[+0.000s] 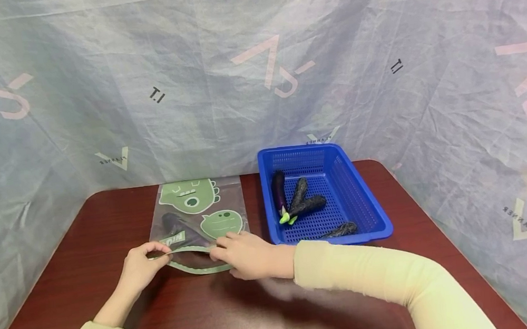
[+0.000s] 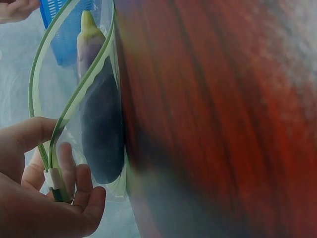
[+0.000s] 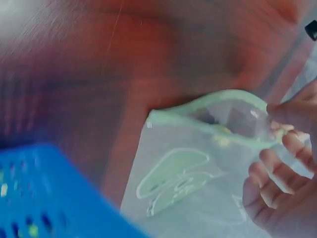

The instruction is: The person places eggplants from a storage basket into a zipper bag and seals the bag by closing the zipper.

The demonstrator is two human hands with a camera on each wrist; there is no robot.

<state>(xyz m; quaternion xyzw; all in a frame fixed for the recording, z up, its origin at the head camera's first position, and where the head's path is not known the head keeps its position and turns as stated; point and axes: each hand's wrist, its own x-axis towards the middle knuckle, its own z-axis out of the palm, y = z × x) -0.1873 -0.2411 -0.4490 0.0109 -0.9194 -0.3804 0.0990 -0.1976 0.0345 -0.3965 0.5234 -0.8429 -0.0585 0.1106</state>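
Observation:
A clear zip bag (image 1: 221, 195) with green cartoon prints lies flat, its green-edged mouth (image 1: 197, 270) parted toward me. Inside it is a dark purple eggplant (image 2: 101, 126) with a pale green stem end. At the left end of the mouth, my left hand (image 1: 142, 266) pinches the bag's edge between thumb and fingers, by a white zip slider (image 2: 51, 178). My right hand (image 1: 243, 254) is over the right part of the mouth, fingers loosely bent. In the right wrist view, its thumb and fingers stand apart with the bag's edge showing between them.
A blue perforated basket (image 1: 366, 197) stands right of the bag, beyond my right forearm. Several eggplants lie in it, one smooth eggplant (image 1: 278, 190) and others with wrinkled dark skin. A grey printed cloth (image 1: 220, 110) hangs behind the reddish-brown table (image 1: 89, 239).

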